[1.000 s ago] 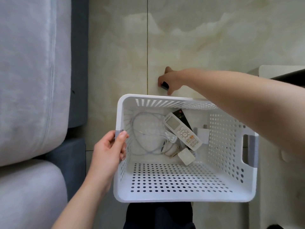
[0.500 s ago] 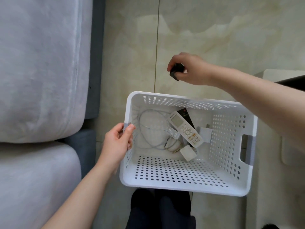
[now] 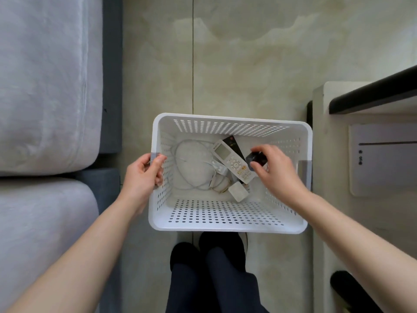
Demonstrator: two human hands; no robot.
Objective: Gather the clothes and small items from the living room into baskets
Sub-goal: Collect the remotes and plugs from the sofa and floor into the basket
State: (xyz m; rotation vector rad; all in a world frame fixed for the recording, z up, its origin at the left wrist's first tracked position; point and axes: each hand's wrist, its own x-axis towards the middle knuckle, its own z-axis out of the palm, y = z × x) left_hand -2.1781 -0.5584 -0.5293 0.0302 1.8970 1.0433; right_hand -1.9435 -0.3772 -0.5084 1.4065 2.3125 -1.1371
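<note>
White plastic basket (image 3: 228,225), held level by our left hand (image 3: 141,177) gripping its handle. Our right hand (image 3: 276,175) pinches a small black item (image 3: 256,158) above the remotes (image 3: 233,161); we should lower it, then let go gently.

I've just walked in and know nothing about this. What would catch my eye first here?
A white basket sits mid-frame above the tiled floor, with a white remote, a black remote and a coiled cable inside. The left hand grips its left rim, while the right hand holds a small black item over the inside. A grey sofa fills the left.
</note>
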